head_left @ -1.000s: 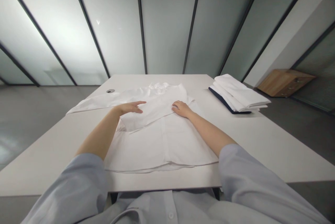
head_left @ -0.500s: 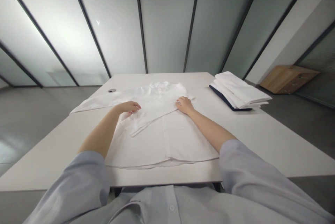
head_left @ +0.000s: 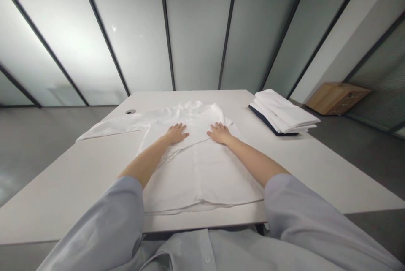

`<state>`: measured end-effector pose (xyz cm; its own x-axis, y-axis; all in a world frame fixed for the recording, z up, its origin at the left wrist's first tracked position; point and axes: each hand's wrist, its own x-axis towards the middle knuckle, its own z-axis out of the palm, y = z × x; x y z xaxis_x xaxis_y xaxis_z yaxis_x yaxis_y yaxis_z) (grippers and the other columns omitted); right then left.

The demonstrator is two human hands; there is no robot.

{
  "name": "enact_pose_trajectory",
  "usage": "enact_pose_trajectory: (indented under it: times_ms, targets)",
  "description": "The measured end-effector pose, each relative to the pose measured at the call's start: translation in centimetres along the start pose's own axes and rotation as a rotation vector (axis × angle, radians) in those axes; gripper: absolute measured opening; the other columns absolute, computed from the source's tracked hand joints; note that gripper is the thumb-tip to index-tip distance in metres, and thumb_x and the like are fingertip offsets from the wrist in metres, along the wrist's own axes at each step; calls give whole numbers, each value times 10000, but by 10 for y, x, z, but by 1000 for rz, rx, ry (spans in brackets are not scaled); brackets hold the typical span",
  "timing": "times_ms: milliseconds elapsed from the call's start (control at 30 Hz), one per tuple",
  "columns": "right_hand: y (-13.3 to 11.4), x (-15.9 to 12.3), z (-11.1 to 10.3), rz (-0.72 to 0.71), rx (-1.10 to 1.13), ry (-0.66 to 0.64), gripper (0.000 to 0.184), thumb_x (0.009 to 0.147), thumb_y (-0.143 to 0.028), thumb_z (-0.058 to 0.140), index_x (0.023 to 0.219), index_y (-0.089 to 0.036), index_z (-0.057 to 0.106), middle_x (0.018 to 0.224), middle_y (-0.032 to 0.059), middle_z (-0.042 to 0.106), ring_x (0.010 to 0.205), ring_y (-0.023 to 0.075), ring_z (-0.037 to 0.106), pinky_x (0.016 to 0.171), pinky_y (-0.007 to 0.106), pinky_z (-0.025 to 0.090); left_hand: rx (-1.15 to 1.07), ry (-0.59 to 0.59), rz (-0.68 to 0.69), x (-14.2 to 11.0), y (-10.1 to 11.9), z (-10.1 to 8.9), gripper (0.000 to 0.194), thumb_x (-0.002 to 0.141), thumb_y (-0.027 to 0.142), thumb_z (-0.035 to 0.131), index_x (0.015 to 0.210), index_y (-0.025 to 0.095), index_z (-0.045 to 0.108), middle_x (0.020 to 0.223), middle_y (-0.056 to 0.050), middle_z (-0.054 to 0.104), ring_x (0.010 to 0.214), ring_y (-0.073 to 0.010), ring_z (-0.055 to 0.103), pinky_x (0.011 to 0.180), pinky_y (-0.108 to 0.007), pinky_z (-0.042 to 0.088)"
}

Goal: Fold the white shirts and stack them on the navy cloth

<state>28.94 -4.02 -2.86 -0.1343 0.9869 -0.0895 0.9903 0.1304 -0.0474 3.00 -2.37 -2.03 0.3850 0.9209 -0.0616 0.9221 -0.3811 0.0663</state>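
A white shirt (head_left: 202, 174) lies spread on the table, its hem toward me and its crumpled collar end at the far side. One sleeve (head_left: 114, 126) stretches out to the left; the other is folded slantwise across the body. My left hand (head_left: 176, 133) rests flat on the folded sleeve with its fingers spread. Level with it on the right, my right hand (head_left: 219, 132) also presses flat on the cloth, fingers apart. Neither hand grips anything.
On the table's right side sits a stack of folded white garments (head_left: 281, 112) with a dark navy item (head_left: 268, 125) beneath. A round cable hole (head_left: 130, 112) is at the far left of the white table (head_left: 95, 178). Beyond stand frosted glass panels (head_left: 196, 30) and a wooden cabinet (head_left: 335, 98).
My left hand has moved right, off the sleeve's left part, and now lies flat, its fingers no longer curled at the cloth. My right hand has flattened out near the same spot.
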Motion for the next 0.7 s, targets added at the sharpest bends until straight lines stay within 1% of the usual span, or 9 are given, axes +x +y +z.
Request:
enact_pose_trajectory:
  times_ms: [100,167,233,300,400,467,567,633,700]
  targets:
    - [2,-12,-4,-34,-29,13,696,947,-605,230,1509,-199,285,1576,146,227,1430,316,225,1118,463,204,35,-15,27,-7,2,0,688,921,571,300,1481,172,317,1570,-136,265,1432,-280,264,1136,-396,224]
    - [6,-17,-10,-98,-47,45,643,940,-601,280,1433,-215,424,1505,144,378,1359,326,357,1075,467,280,52,-12,23,-12,6,-5,742,891,611,346,1481,163,303,1529,-157,346,1382,-290,356,1096,-390,293]
    - [14,-17,-19,-120,-33,74,530,948,-546,323,1299,-231,566,1353,124,555,1227,302,502,1009,430,361,67,-7,-21,-15,12,-11,757,868,647,369,1459,174,335,1462,-160,436,1312,-309,435,1033,-407,366]
    - [26,-12,-28,-53,3,148,427,962,-433,341,1212,-234,624,1232,105,637,1130,261,569,946,369,410,78,9,-78,-16,19,-16,647,893,626,339,1373,207,454,1379,-143,513,1249,-309,487,977,-414,411]
    - [47,4,-33,151,22,301,379,923,-301,404,1205,-188,631,1225,138,634,1123,259,573,891,343,436,68,57,-141,-12,26,-19,446,947,458,324,1201,210,595,1285,-136,565,1196,-287,519,933,-398,439]
    - [60,15,-31,256,40,287,361,883,-284,461,1168,-173,654,1212,149,638,1114,273,579,870,352,446,31,87,-175,-9,26,-18,370,926,363,375,1129,199,637,1242,-145,584,1174,-291,529,903,-397,457]
    - [74,25,-23,310,133,197,304,848,-279,504,1077,-223,696,1141,98,681,1062,253,613,833,335,459,-42,120,-197,-5,20,-14,312,876,316,434,1025,213,688,1146,-124,645,1118,-281,562,868,-379,474]
    - [79,27,-19,345,207,215,292,841,-267,497,1047,-242,704,1112,80,696,1042,246,626,815,328,465,-76,135,-210,-3,14,-11,302,857,318,450,978,217,707,1065,-105,685,1061,-264,598,844,-347,480]
    - [79,28,-18,403,253,245,308,847,-263,472,1045,-227,705,1103,98,697,1035,257,632,814,342,468,-93,145,-215,-2,10,-11,305,842,332,461,943,206,720,1005,-104,706,1012,-260,626,822,-326,486]
